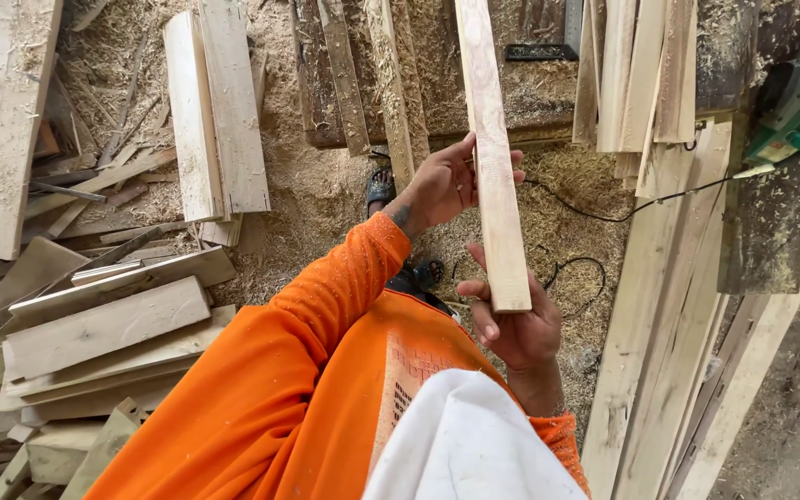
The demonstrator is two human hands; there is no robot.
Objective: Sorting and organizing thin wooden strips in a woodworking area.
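White cloth [469, 444] bunched at bottom edge, closest to the lens, orange sleeve [298, 361] just behind it. Both hands on one pale wooden slat [493, 157], held roughly upright over the sawdust floor [317, 185]. Right hand [516, 324] cups the slat's lower end from beneath, fingers curled part-closed around it, thumb on the left edge; looks like it carries the weight. Left hand [446, 185] is higher up, wrapped loosely around the left edge at mid-length, probably steadying it so it doesn't tip. Slat's top runs out of frame.

Around it: offcut pile [104, 333] stacked loosely at left, two short planks [215, 111] lying on the sawdust beyond. Long boards [668, 306] leaning at right. Green power tool [798, 102] sits on a dark board at right edge, its black cord [604, 215] trailing across the floor. Sandalled foot [381, 185] visible just beside the left hand.
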